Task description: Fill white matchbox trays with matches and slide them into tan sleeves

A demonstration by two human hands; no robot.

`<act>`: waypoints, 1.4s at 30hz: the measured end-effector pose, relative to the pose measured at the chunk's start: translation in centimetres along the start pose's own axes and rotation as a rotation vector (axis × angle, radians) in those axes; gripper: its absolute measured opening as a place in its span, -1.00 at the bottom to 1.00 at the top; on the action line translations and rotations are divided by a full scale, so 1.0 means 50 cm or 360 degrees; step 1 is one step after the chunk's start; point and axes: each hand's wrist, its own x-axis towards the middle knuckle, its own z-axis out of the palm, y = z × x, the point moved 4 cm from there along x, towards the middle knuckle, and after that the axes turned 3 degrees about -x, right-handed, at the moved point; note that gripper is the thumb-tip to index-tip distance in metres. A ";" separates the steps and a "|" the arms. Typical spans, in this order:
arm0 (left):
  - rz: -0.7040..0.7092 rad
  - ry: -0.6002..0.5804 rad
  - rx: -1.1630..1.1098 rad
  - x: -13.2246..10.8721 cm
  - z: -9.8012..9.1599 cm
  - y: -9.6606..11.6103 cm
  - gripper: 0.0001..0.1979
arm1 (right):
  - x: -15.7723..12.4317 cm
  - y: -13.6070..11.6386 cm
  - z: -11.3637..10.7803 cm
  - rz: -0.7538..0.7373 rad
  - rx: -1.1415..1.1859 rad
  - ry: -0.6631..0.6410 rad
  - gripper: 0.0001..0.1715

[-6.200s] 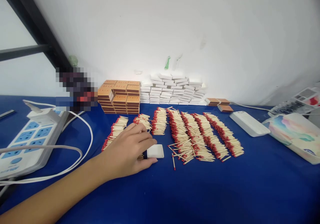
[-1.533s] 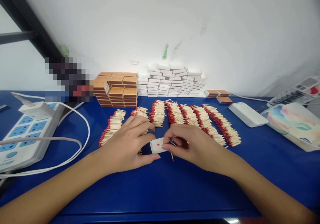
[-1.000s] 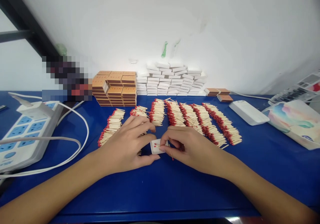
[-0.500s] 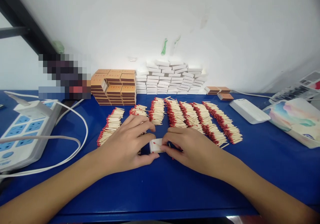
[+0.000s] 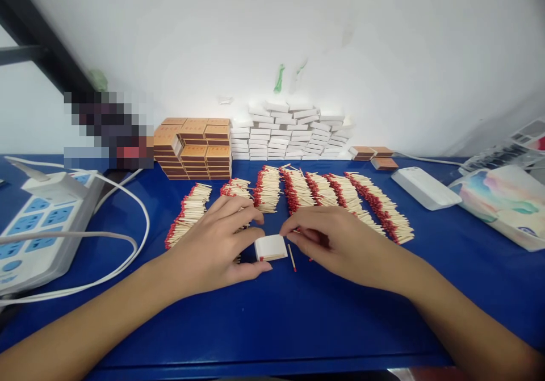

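Note:
My left hand (image 5: pixel 213 247) rests on the blue table (image 5: pixel 298 324), thumb and forefinger closed on a small white matchbox tray (image 5: pixel 270 247) with a few red-tipped matches in it. My right hand (image 5: pixel 336 242) lies just right of the tray, fingers curled down and pinched at the near end of the rows of red-tipped matches (image 5: pixel 340 196). What the fingers hold is hidden. One loose match (image 5: pixel 292 258) lies on the cloth between tray and right hand. More matches (image 5: pixel 189 213) lie left of my left hand.
Against the wall stand stacked brown matchbox sleeves (image 5: pixel 196 154) and stacked white trays (image 5: pixel 292 138), with loose brown boxes (image 5: pixel 372 155) to the right. A power strip (image 5: pixel 38 230) with white cables (image 5: pixel 128 250) sits left. A white device (image 5: pixel 426 188) and a tissue pack (image 5: pixel 500 205) sit right.
My right hand, which was at the tray putting matches in, has drawn back right to the match rows. The tray now shows uncovered. My left hand has stayed on the tray.

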 end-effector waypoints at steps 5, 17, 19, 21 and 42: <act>-0.0018 -0.0005 0.0057 0.006 -0.010 -0.004 -0.69 | -0.011 0.020 -0.018 0.0040 -0.0120 -0.0192 -0.73; -0.0047 0.0059 0.0126 0.011 -0.027 -0.010 -0.75 | -0.004 0.008 0.016 0.0048 -0.0008 -0.0400 -0.87; -0.0039 0.0065 0.0139 0.012 -0.027 -0.010 -0.75 | -0.006 0.014 0.007 0.0060 -0.0084 -0.0316 -0.85; -0.0033 0.0069 0.0156 0.012 -0.028 -0.010 -0.74 | -0.008 0.022 -0.004 0.0090 -0.0196 -0.0210 -0.82; -0.0025 0.0134 0.0222 0.012 -0.042 -0.019 -0.76 | -0.005 0.003 0.022 0.0098 -0.0166 -0.0331 -0.84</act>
